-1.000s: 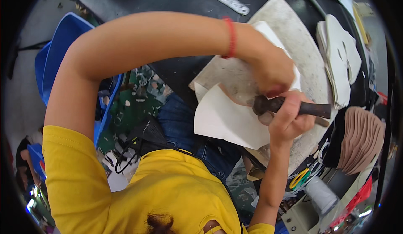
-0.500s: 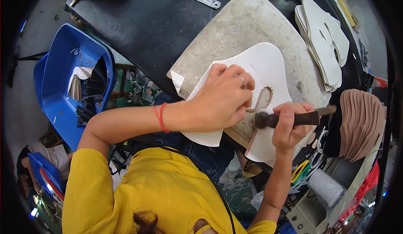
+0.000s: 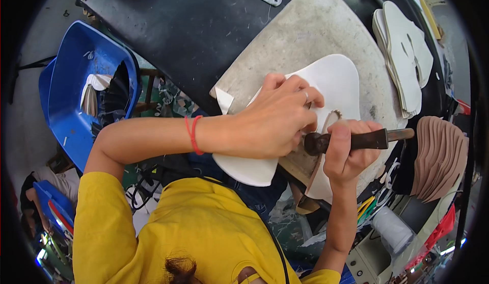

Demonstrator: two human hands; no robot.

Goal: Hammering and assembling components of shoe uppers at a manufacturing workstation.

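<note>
So compared with a second ago, the whole view swings: the grey stone slab [image 3: 305,44] and black bench [image 3: 168,24] now sit higher in frame. The left hand [image 3: 272,123] shifts from up on the slab to lying flat on the white cut sheet [image 3: 336,82], pinning it there. The right hand [image 3: 351,149] stays clamped round the dark-handled knife [image 3: 356,140], so cutting looks well underway to me. The sheet rests on the slab's near edge. The hard part is that the blade tip is buried under the left fingers, and I can't tell how far the curved cut [image 3: 331,117] runs.
</note>
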